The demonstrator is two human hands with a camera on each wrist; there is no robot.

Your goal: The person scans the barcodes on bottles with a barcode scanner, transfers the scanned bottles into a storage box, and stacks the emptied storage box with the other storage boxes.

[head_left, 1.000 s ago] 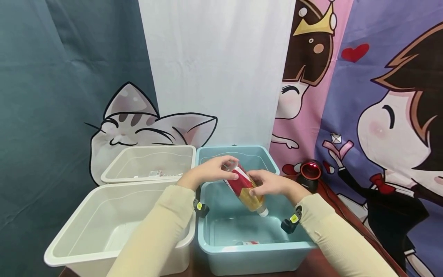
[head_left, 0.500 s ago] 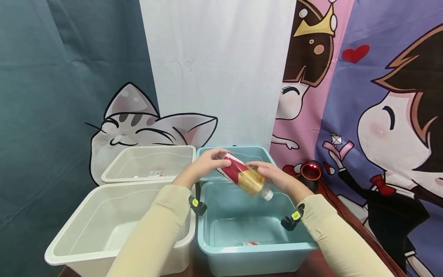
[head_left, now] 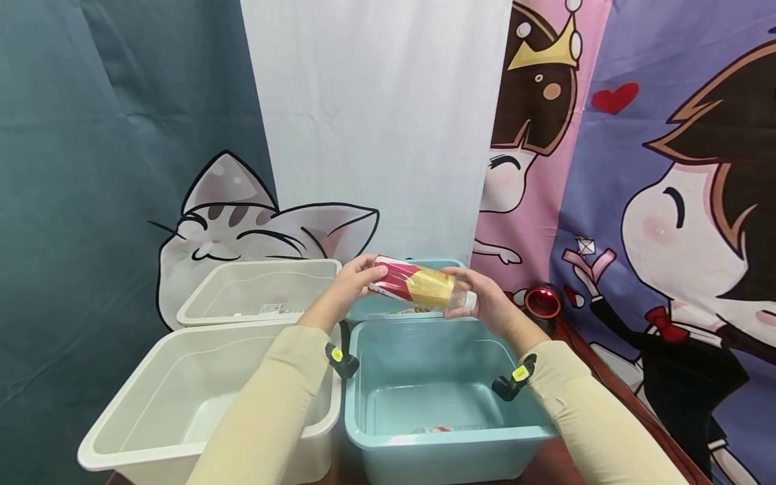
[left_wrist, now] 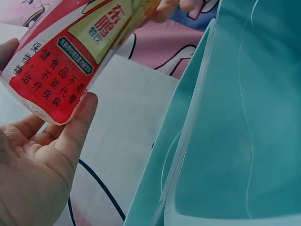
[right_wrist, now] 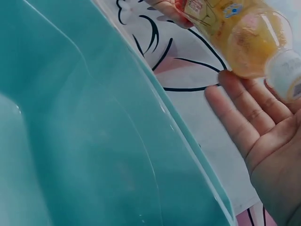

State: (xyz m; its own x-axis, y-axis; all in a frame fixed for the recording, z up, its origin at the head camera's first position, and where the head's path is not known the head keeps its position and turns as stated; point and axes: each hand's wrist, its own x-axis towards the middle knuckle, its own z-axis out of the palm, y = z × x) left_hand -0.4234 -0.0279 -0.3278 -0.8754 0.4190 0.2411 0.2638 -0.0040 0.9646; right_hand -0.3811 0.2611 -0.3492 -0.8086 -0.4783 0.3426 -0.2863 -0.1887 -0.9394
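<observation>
A plastic drink bottle with a red-and-gold label and white cap lies nearly level in the air, over the rear edge of the near blue bin. My left hand grips its base, thumb on the near side; in the left wrist view, fingers wrap the red end. My right hand holds the neck end, with the cap between thumb and fingers in the head view. In the right wrist view, several of its fingers extend fairly straight below the bottle's shoulder. Yellowish liquid shows inside.
Behind the near bin stands another blue bin, with a colourful item partly visible inside. Two white bins stand left, one near and one far. A small red-and-white item lies in the near blue bin. A red-lit black device stands right.
The bottle has risen from inside the near blue bin and turned from steeply cap-down to nearly level. My right hand has shifted along it to the neck and cap.
</observation>
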